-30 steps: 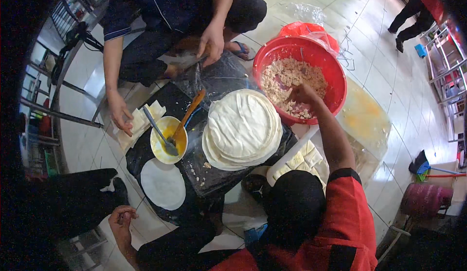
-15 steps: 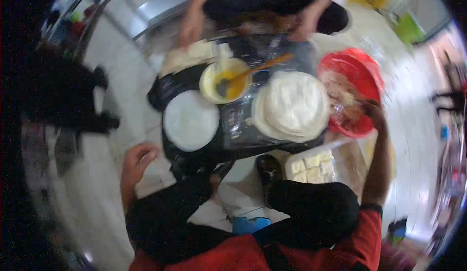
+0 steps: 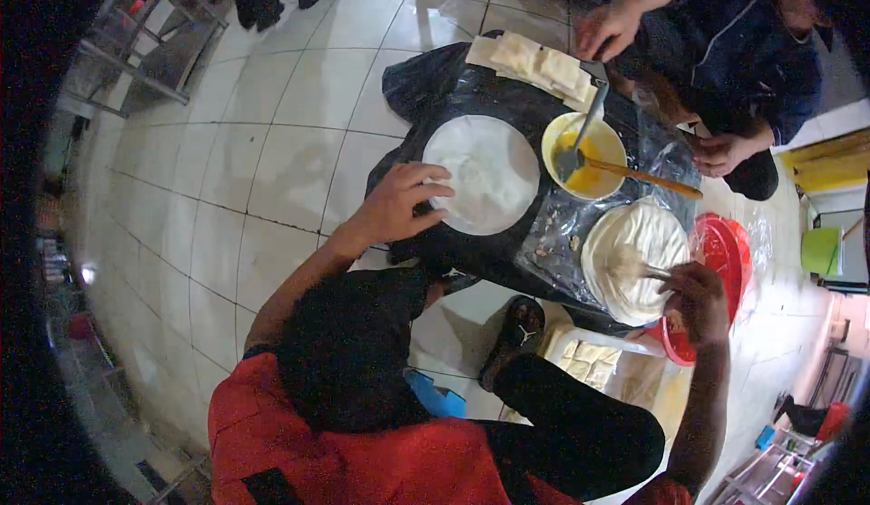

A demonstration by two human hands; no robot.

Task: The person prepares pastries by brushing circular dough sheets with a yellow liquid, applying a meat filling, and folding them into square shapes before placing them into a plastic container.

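Note:
My left hand (image 3: 408, 201) is at the near left rim of a round white plate (image 3: 480, 174), fingers apart and nothing held. In my right hand (image 3: 700, 296) is a spoon (image 3: 651, 271) with a pale, lumpy filling (image 3: 623, 264) at its end. That filling is at the middle of a stack of thin round dough sheets (image 3: 625, 228); whether it touches the top sheet I cannot tell. Behind my right hand stands a red basin (image 3: 722, 256), partly hidden by it. A cream bowl (image 3: 555, 138) of yellow liquid holds a brush (image 3: 594, 111) and a wooden-handled utensil (image 3: 648, 179).
Folded square dough pieces (image 3: 539, 63) lie at the low black-covered table's (image 3: 489, 256) far edge. Across from me sits another person, one hand (image 3: 612, 29) beside those pieces, the other (image 3: 725, 151) near the basin. A white tray (image 3: 639, 342) of dough squares is below the table.
My right hand has gone from inside the red basin to above the dough stack, bringing filling on the spoon. My left hand has reached the white plate. The whole view has turned.

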